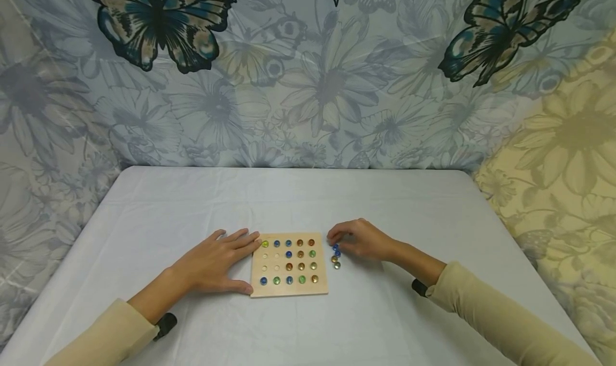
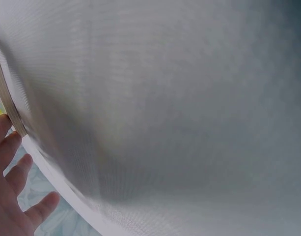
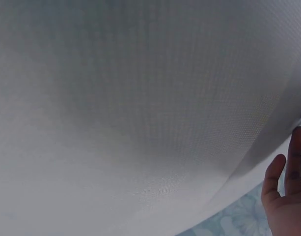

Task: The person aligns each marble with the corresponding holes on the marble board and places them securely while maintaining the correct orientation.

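Observation:
A square wooden board [image 1: 284, 291] lies on the white table with rows of glass marbles in its hollows. Blue, green, amber and yellow-green ones fill the top row, the bottom row and the right part of the middle rows; bare hollows show at the left of the middle rows. My left hand [image 1: 214, 264] is spread at the board's left side, fingertips at the upper corner and thumb at the lower one. To the right of the board, my right hand [image 1: 361, 239] bends its fingers down over several loose marbles [image 1: 334, 259]. I cannot tell whether it pinches one.
White cloth covers the table [image 1: 409, 318]. Behind it hangs a fabric backdrop [image 1: 332, 88] printed with flowers and butterflies. Dark wrist cameras [image 1: 166, 325] sit under both sleeves. In both wrist views mostly white cloth shows, with fingers at the edge.

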A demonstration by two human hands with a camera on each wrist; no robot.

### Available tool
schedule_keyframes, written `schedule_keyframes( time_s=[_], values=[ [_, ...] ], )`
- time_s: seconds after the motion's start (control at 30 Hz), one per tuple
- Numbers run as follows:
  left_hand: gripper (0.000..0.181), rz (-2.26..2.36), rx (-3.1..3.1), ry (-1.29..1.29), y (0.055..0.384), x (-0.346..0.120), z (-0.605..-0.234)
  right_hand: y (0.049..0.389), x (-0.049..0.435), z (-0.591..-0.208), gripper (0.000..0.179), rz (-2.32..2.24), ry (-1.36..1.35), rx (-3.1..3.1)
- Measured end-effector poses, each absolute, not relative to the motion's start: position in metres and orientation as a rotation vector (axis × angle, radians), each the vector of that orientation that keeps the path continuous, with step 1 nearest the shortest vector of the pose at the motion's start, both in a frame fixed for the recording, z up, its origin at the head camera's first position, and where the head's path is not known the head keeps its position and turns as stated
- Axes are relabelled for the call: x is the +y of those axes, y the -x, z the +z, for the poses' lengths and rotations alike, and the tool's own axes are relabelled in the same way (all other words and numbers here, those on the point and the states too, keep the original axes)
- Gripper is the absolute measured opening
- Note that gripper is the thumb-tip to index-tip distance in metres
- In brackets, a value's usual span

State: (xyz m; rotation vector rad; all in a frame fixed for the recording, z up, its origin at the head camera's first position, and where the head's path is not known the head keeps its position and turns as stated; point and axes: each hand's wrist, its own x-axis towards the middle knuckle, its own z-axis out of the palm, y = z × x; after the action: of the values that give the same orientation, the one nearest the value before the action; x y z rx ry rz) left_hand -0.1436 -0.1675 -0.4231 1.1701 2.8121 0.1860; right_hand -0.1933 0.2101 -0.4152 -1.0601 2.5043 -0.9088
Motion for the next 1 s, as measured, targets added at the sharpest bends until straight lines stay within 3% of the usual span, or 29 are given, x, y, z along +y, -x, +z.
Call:
schedule_keyframes(
  time_s=[1.0],
  values=[
    [0.100, 0.174, 2.807, -1.175, 0.144, -0.167, -0.422, 0.192, 0.171, -0.403, 0.025, -0.956, 1.155, 2.519]
  ],
)
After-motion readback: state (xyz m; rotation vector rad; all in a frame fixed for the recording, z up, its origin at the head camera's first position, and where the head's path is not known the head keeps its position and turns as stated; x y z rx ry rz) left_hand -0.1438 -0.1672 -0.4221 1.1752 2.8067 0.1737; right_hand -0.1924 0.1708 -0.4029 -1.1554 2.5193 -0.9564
